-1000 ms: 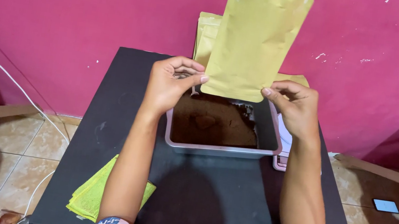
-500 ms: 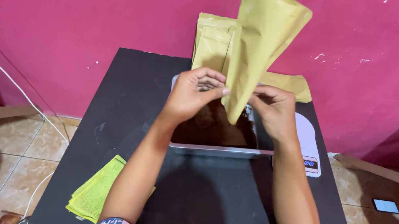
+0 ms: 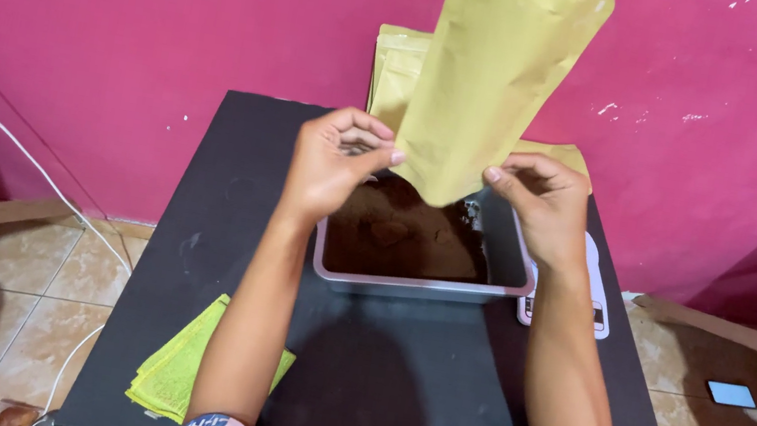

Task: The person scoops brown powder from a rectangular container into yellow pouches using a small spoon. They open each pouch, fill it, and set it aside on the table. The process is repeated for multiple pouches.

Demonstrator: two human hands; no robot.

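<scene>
- Landmark: the grey tray (image 3: 418, 285) of dark brown powder on the black table (image 3: 196, 215). Everything below is placed against it.
- Far left of the tray, near the table's front-left corner, a folded yellow-green cloth (image 3: 172, 368) lies partly over the edge; a white cable (image 3: 14, 147) runs along the floor beyond it.
- My left hand (image 3: 330, 170) hangs above the tray's left half, thumb and fingers pinched on the left side of the pouch's lower edge.
- The tan paper pouch (image 3: 491, 79) stands upright above the tray's middle, its bottom end in my grip and the rest rising in front of the pink wall.
- Behind the tray, more tan pouches (image 3: 396, 69) lean against the wall.
- My right hand (image 3: 542, 204) hovers over the tray's right half, fingertips clamped on the pouch's right lower edge.
- Just right of the tray, touching its side, a flat white device (image 3: 594, 288), possibly a scale, is partly hidden under my wrist.
- My judgement: I am working the pouch's mouth apart over the powder. The next move calls for both pinches pulling gently outward, keeping the pouch centred above the tray.
</scene>
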